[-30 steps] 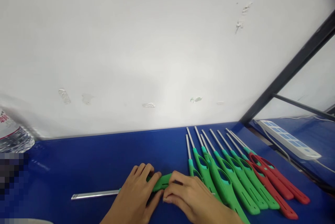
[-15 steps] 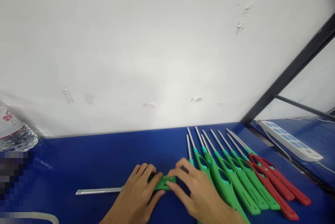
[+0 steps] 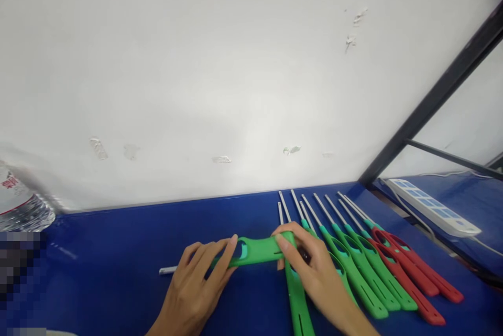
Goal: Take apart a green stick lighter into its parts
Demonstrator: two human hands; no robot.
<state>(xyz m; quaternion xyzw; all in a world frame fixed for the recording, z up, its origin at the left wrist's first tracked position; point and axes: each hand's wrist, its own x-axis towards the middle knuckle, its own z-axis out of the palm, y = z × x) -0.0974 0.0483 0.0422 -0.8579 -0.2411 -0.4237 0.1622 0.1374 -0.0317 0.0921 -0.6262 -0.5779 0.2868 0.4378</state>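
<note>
A green long-nosed lighter (image 3: pixel 259 250) lies crosswise between my hands, its metal barrel pointing left. My left hand (image 3: pixel 198 281) is closed around its front near the trigger loop, and covers most of the barrel; only the tip shows. My right hand (image 3: pixel 314 260) pinches the end of the handle between thumb and fingers. Just below my right hand, another green lighter (image 3: pixel 299 299) lies on the table, partly covered. To the right several more green lighters (image 3: pixel 365 281) lie side by side, barrels toward the wall, with red lighters (image 3: pixel 412 289) at the row's right end.
The blue table (image 3: pixel 110 252) meets a white wall (image 3: pixel 196 63) with bits of tape on it. A clear bottle (image 3: pixel 23 205) stands at the left edge. At right are a dark metal frame (image 3: pixel 432 89) and a white power strip (image 3: pixel 436 207) with its cord.
Both hands have shifted the lighter to the right and up in the view. More of its green handle now shows between them, and less of its barrel.
</note>
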